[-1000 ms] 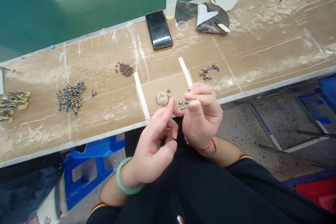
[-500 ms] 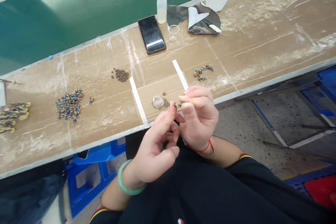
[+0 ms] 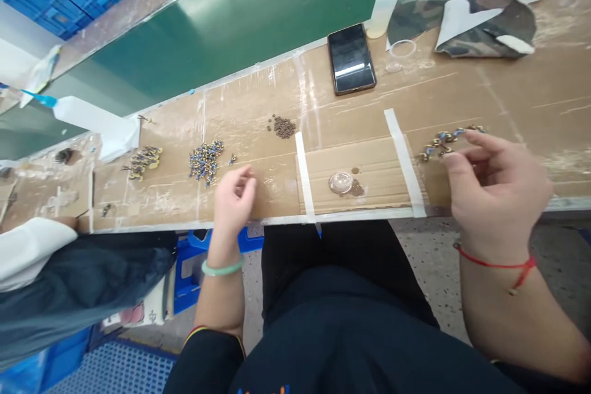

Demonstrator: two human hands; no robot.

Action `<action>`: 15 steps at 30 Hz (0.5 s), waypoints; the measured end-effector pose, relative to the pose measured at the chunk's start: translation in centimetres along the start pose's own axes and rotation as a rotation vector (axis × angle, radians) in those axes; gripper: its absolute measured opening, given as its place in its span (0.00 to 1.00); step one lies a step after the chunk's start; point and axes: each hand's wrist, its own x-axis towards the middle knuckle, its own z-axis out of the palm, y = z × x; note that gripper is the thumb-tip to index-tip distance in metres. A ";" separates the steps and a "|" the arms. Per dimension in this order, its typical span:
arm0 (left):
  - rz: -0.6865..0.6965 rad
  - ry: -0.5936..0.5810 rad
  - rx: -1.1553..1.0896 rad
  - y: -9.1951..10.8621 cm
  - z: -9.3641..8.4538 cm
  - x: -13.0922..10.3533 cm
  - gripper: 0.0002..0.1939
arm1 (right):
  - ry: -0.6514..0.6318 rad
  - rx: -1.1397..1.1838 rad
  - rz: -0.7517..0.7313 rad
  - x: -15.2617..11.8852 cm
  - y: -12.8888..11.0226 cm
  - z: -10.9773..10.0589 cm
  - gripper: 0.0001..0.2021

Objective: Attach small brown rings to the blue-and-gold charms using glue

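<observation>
My left hand (image 3: 234, 200) is over the near part of the bench, its fingers loosely curled and the thumb a little apart; I see nothing in it. Just to its left lies a pile of small blue-and-gold metal pieces (image 3: 204, 162), with one loose piece (image 3: 232, 160) close to the fingers. My right hand (image 3: 501, 188) is at the right, thumb and forefinger apart, beside a small group of similar blue-and-gold pieces (image 3: 438, 143). Its other fingers are partly hidden. Between the hands, a small clear round dish (image 3: 340, 183) sits on a cardboard piece (image 3: 378, 163).
Small brown rings (image 3: 283, 127) lie in a heap behind. A phone (image 3: 352, 60), a nozzle bottle (image 3: 384, 6) and camouflage cloth (image 3: 484, 24) are at the back. White tape strips (image 3: 305, 178) edge the cardboard. Farther left are gold pieces (image 3: 145, 162), a large white bottle (image 3: 87, 114) and another person's sleeve (image 3: 34, 246).
My hands, together over the cardboard with a small piece between them, have parted: left hand toward the left pile, right hand to the right group. The view has swung left.
</observation>
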 end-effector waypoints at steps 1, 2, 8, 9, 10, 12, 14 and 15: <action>-0.066 0.082 0.146 -0.9 -0.7 1.1 0.13 | 0.031 0.011 -0.019 0.0 -0.2 0.1 0.21; -0.117 0.124 0.275 -1.6 -1.2 2.1 0.12 | 0.050 0.023 -0.036 -0.1 -0.4 0.2 0.20; -0.201 -0.028 0.551 -2.9 -2.0 5.9 0.03 | 0.089 -0.033 -0.011 -0.8 -1.2 -0.1 0.13; -0.202 -0.032 0.548 -2.8 -1.9 5.9 0.05 | 0.110 -0.013 -0.014 -1.2 -1.8 -0.2 0.12; -0.197 -0.023 0.532 -2.5 -1.8 5.6 0.05 | 0.141 0.025 -0.032 -1.6 -2.6 -0.2 0.11; -0.156 0.016 0.435 -1.6 -1.2 4.2 0.06 | 0.149 0.160 -0.105 -2.8 -5.0 -0.2 0.09; -0.068 0.062 0.254 0.0 -0.3 1.9 0.07 | 0.048 0.378 -0.218 -4.1 -7.8 0.1 0.10; -0.014 0.077 0.147 1.1 0.3 0.6 0.07 | 0.017 0.422 -0.266 -4.8 -9.2 0.5 0.07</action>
